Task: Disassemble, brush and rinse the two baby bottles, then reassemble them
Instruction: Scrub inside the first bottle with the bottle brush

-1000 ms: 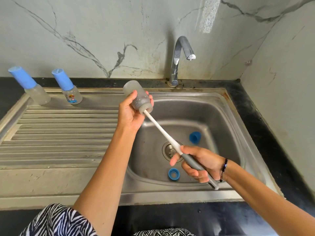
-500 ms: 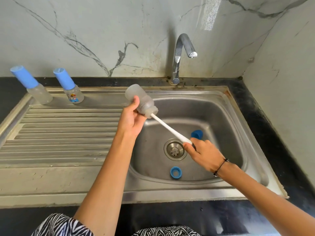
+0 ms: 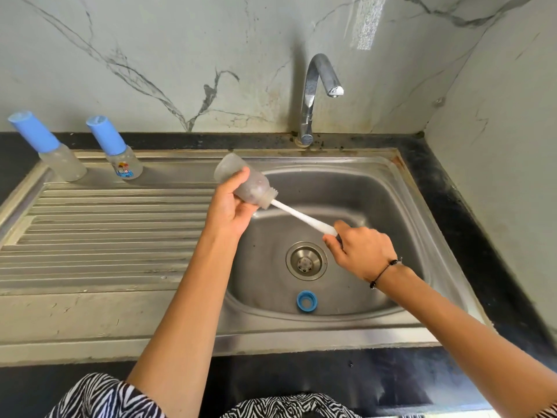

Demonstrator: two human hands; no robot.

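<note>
Frosted plastic bottle held tilted over the sink's left rim, brush pushed inside.

Since a second ago the right hand has slid up the white shaft toward the bottle, and it now hides the blue cap seen earlier behind it (one blue ring lies at the basin's near side). The left hand grips the bottle; its long axis runs diagonally, mouth pointing down-right, base up-left. The right grip is clamped on the brush handle.
</note>
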